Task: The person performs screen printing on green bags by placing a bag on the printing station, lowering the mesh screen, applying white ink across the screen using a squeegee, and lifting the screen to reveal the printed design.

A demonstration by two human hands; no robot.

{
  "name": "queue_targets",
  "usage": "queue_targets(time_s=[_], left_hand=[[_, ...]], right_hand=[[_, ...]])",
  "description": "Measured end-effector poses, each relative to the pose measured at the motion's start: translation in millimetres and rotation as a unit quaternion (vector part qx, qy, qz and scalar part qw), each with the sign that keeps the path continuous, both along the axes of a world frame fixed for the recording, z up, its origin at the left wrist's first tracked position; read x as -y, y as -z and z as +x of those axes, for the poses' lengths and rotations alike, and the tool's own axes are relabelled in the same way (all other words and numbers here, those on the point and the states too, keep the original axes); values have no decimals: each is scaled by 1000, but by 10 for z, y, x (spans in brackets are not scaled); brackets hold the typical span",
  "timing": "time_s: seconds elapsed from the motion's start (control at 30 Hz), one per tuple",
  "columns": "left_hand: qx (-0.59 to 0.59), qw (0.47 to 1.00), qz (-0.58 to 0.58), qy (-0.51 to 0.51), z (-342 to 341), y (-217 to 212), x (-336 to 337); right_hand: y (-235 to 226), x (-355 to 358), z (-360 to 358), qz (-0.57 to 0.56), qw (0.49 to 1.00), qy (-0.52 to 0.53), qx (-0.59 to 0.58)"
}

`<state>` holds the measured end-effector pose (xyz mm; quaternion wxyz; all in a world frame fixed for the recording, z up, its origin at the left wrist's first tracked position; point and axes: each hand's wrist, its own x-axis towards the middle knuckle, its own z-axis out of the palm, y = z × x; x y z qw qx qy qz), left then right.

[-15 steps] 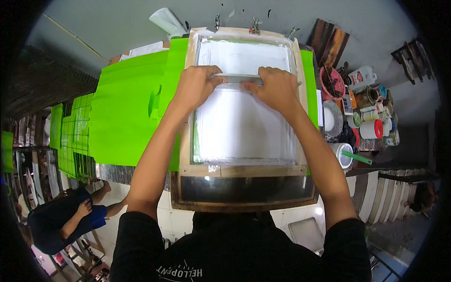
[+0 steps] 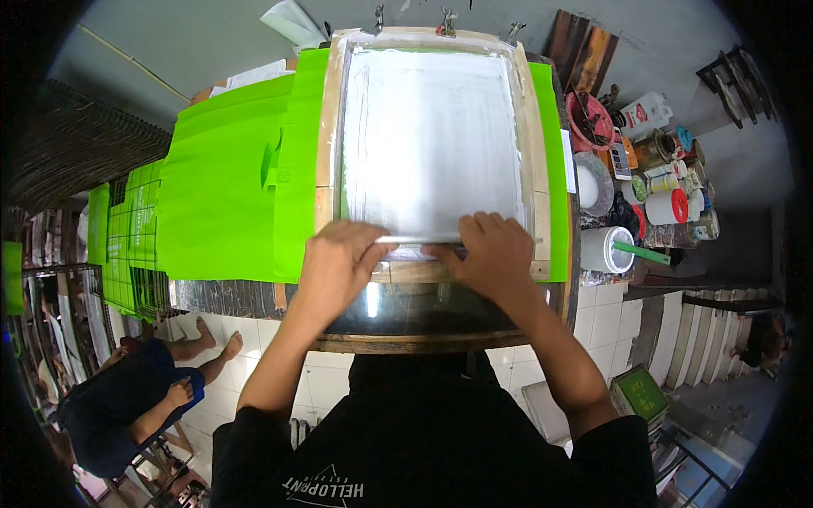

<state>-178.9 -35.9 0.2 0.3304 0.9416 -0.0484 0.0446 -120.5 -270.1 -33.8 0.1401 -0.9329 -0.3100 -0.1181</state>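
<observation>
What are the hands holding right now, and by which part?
Both the left hand and right hand grip the squeegee by its long handle, one toward each end.

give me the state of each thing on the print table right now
left hand: gripping the squeegee
right hand: gripping the squeegee
squeegee: at the near end of the screen
screen frame: lying flat, mesh coated white
green bags: laid flat in a stack
white tub: open, green stick resting in it
</observation>
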Motion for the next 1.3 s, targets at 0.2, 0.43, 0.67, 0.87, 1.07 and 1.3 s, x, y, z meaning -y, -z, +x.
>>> queue_targets(time_s=[0.2, 0.43, 0.67, 0.87, 1.07, 1.3], left_hand=[[64, 998, -2, 23, -346, 288, -98], [227, 967, 108, -40, -505, 588, -351], [425, 895, -83, -109, 76, -493, -315], [74, 961, -47, -264, 747, 34, -1080], [-267, 892, -305, -199, 881, 847, -1832], [-81, 937, -126, -317, 388, 258, -3102]], right_hand=[[93, 102, -282, 9, 997, -20, 73], [-146, 210, -262, 102, 989, -56, 87], [-1545, 82, 320, 130, 954, -57, 264], [-2452, -142, 1091, 101, 953, 25, 284], [-3171, -336, 1578, 116, 971, 91, 186], [-3333, -361, 1992, 120, 960, 73, 241]])
